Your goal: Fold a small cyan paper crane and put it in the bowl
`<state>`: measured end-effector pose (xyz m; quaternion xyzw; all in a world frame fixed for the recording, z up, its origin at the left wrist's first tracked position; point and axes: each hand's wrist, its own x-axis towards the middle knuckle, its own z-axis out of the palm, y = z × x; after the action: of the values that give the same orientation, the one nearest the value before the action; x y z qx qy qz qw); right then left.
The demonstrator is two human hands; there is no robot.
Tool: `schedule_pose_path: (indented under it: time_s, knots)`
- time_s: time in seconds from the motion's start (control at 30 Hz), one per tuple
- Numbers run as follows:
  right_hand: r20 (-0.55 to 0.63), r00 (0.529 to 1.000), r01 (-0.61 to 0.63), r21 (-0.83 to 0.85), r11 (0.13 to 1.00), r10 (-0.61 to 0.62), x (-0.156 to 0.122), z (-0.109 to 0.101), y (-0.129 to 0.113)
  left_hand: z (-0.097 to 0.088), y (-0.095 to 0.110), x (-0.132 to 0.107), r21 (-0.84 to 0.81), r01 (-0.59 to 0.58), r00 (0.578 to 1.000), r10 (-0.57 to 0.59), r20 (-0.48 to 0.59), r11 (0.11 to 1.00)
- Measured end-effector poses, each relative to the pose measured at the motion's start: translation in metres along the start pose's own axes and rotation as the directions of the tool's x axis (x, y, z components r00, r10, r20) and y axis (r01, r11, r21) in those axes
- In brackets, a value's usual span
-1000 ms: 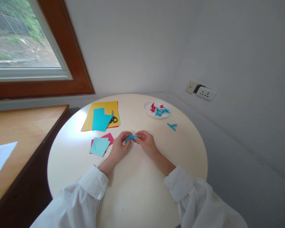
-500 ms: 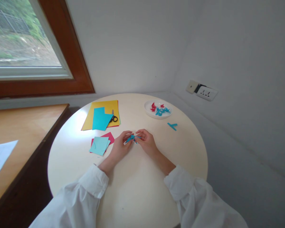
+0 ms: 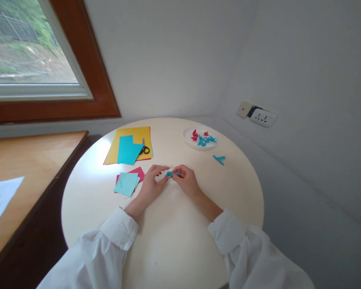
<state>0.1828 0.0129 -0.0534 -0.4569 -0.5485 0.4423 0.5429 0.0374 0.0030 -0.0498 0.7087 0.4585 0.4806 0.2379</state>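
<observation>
A small blue folded paper piece (image 3: 169,174) is held just above the middle of the round table (image 3: 174,241). My right hand (image 3: 185,179) pinches its right side between thumb and fingertips. From the left, my left hand (image 3: 153,181) reaches in with the thumb tip at the paper's near left edge. Its index finger is stretched out above, apart from the thumb. The fingers partly cover the piece, so its exact shape is unclear. Beside my left hand lie pale blue paper squares (image 3: 126,184) over red paper (image 3: 140,173).
A white dish (image 3: 188,143) at the back right carries red and blue folded paper pieces. Blue strips (image 3: 219,159) lie in front of it. Yellow sheets (image 3: 112,150), blue paper (image 3: 126,154) and black-handled scissors (image 3: 146,150) sit at the back left. A wooden desk (image 3: 48,156) stands farther left.
My left fingers have spread away from the blue paper, with the index finger lifted. The paper shows less on its left side now. My right hand keeps its pinch.
</observation>
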Motion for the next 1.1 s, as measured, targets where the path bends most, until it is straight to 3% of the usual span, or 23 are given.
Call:
schedule_pose_path:
  time_s: [0.17, 0.3, 0.6, 0.83, 1.1]
  knots:
    - [-0.004, 0.995, 0.097, -0.107, 0.990, -0.098, -0.003, 0.001, -0.002, 0.000, 0.008, 0.000, 0.041, 0.044, 0.999, -0.044, 0.008, 0.998]
    - [-0.001, 0.978, 0.203, -0.230, 0.952, -0.209, -0.007, 0.001, -0.006, 0.002, 0.011, 0.000, -0.025, 0.128, 0.992, -0.129, -0.005, 0.991]
    - [0.095, 0.933, 0.354, -0.393, 0.848, -0.346, -0.010, 0.002, -0.007, 0.004, 0.005, -0.002, -0.078, 0.150, 0.987, -0.154, -0.044, 0.986]
    - [0.134, 0.917, 0.395, -0.431, 0.811, -0.376, -0.010, 0.003, -0.003, 0.006, 0.004, 0.000, -0.173, 0.170, 0.978, -0.187, -0.090, 0.970]
    - [0.068, 0.897, 0.416, -0.466, 0.781, -0.437, -0.008, 0.001, -0.005, 0.003, 0.000, 0.003, -0.400, 0.325, 0.934, -0.357, -0.007, 0.857]
